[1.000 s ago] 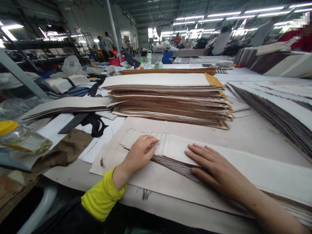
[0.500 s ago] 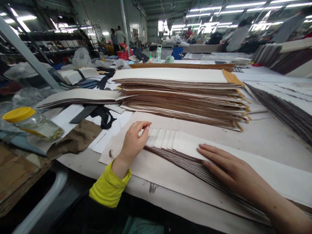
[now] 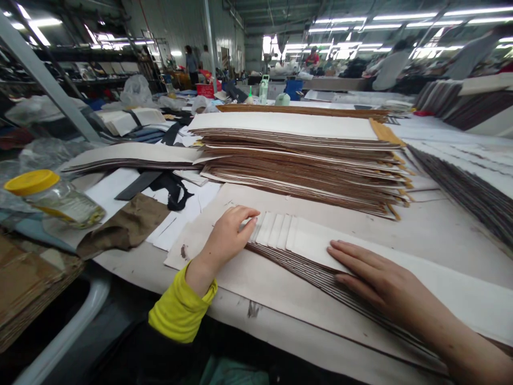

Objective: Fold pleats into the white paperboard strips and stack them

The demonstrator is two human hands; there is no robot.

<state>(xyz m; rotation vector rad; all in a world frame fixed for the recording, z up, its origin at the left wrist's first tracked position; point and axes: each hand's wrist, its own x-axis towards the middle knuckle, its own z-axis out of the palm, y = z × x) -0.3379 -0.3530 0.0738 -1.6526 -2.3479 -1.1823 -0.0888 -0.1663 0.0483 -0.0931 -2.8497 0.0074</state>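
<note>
A fanned stack of long white strips with dark brown undersides point(image 3: 310, 238) lies slantwise on the table in front of me. Its left ends are staggered like steps. My left hand point(image 3: 228, 235), in a yellow cuff, is at those ends, thumb and forefinger closed around the edge of the end strip; the fingertips are partly hidden. Flat on top of the stack rests my right hand point(image 3: 385, 280), fingers stretched out and gripping nothing. Behind both hands stands a tall pile of similar strips point(image 3: 300, 174), with ochre ends at the right.
At left are a jar with a yellow lid point(image 3: 60, 198), a brown cloth scrap point(image 3: 124, 224) and black scraps point(image 3: 174, 192). Dark-edged strips point(image 3: 460, 187) lie fanned at the right. A metal post point(image 3: 52, 75) rises at left. Several people are in the background.
My left hand has shifted slightly right and down along the stepped ends, covering more of them. The right hand stays flat on the stack. The whole view has moved a little.
</note>
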